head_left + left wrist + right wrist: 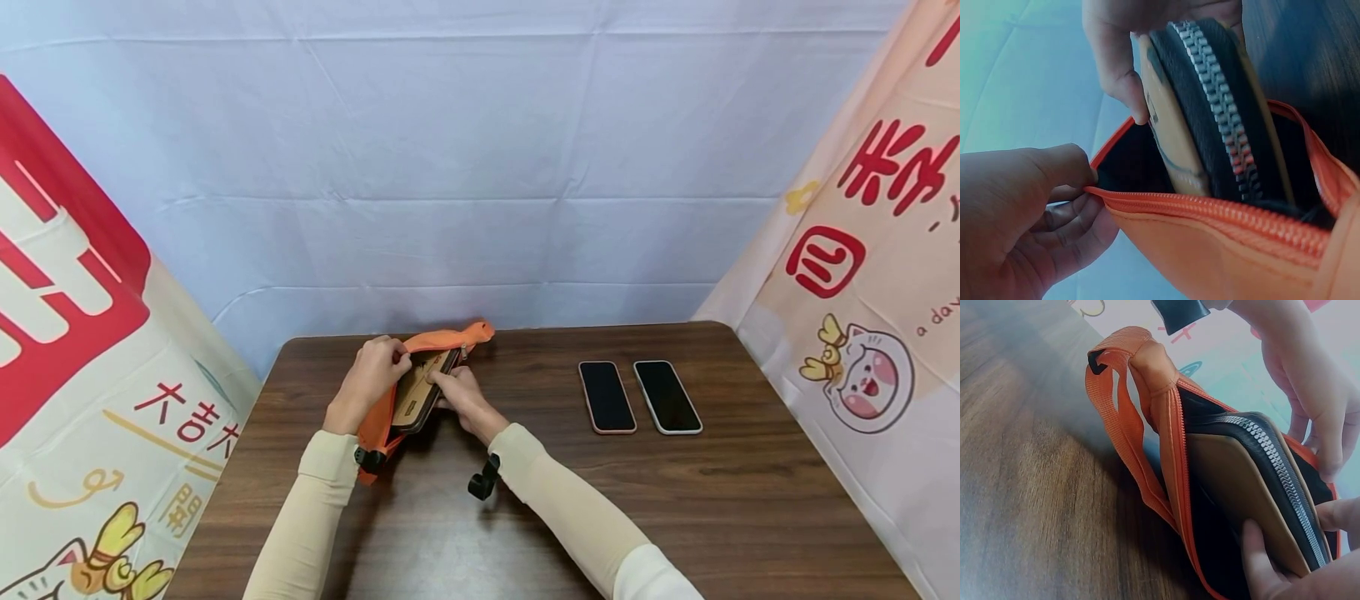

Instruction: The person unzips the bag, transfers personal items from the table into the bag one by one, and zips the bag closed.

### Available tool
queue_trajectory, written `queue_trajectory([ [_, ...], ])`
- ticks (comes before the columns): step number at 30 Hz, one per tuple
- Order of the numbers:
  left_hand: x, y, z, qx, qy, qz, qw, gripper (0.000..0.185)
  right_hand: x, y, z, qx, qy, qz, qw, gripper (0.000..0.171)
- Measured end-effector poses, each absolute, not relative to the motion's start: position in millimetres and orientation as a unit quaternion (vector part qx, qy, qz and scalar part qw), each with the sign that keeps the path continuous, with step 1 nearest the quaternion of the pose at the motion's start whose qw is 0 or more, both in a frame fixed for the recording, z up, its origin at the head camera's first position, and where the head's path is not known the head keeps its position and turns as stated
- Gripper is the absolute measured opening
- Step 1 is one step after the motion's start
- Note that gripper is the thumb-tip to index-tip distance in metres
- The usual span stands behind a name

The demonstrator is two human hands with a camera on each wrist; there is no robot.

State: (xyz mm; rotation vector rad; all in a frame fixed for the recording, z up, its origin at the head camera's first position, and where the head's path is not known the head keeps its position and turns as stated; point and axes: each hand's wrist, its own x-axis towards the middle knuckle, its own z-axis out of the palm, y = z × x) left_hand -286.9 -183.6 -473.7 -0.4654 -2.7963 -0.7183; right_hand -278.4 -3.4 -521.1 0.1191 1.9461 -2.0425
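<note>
1. Two things meet at the middle of your work: a tan case (422, 392) with a black zip band round its edge, and an orange pouch (390, 400) standing on its edge on the counter (675, 500), near the far left part of it. The case sits partly inside the pouch mouth, its upper end sticking out.

2. Your left hand (371, 375) has its grip pinched on the near lip of the pouch, right at the orange zipper (1210, 215). I judge that this pull is what keeps the mouth spread wide enough for the case.

3. Your right hand (461, 396) has its grip closed on the case, thumb on the tan face and fingers (1260, 569) behind it, so the case stays tilted in line with the opening.

4. An orange strap (1124, 434) loops off the pouch's end and hangs slack against the counter, apart from both hands.

5. Further to your right, two phones lie flat, face up, side by side and just apart: one with a pink rim (607, 397), one with a white rim (667, 397). Both are well apart from the pouch.

6. Pale cloth hangs behind the counter, with printed banners at both sides.
</note>
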Motion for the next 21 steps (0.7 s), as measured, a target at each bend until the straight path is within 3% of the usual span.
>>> queue_trajectory([
  [11, -288.6, -182.0, -476.2, -0.164, -0.948, -0.248, 0.115, 0.013, -278.1, -5.8, -521.6, 0.066, 0.671, -0.720, 0.165, 0.037],
  [21, -287.6, -182.0, -476.3, -0.167, -0.947, -0.248, 0.117, 0.013, -279.8, -10.5, -523.2, 0.058, 0.671, -0.720, 0.165, 0.041],
])
